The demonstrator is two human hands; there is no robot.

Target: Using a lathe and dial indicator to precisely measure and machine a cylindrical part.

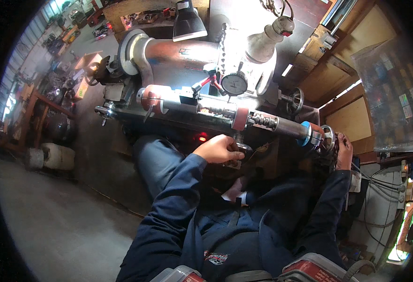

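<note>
My left hand [218, 149] is closed on the rim of a small metal handwheel [244, 147] below the middle of a long machine. At the machine's right end, my right hand [344, 151] grips a larger handwheel [328, 139]; its fingers are partly hidden. Between them runs a horizontal metal shaft assembly [288, 128] with a reddish-brown collar [240, 119], a blue ring [305, 133] and exposed spring-like parts. Above the collar stands a round dial gauge [234, 83], carried by a red jointed arm [207, 83].
A black lamp [189, 21] and a bright work light [265, 41] hang over the machine. Another handwheel [294, 100] is behind the shaft. Wooden cabinets [349, 110] stand at the right, with cables [380, 183] below. A white cylinder [56, 156] lies at the left.
</note>
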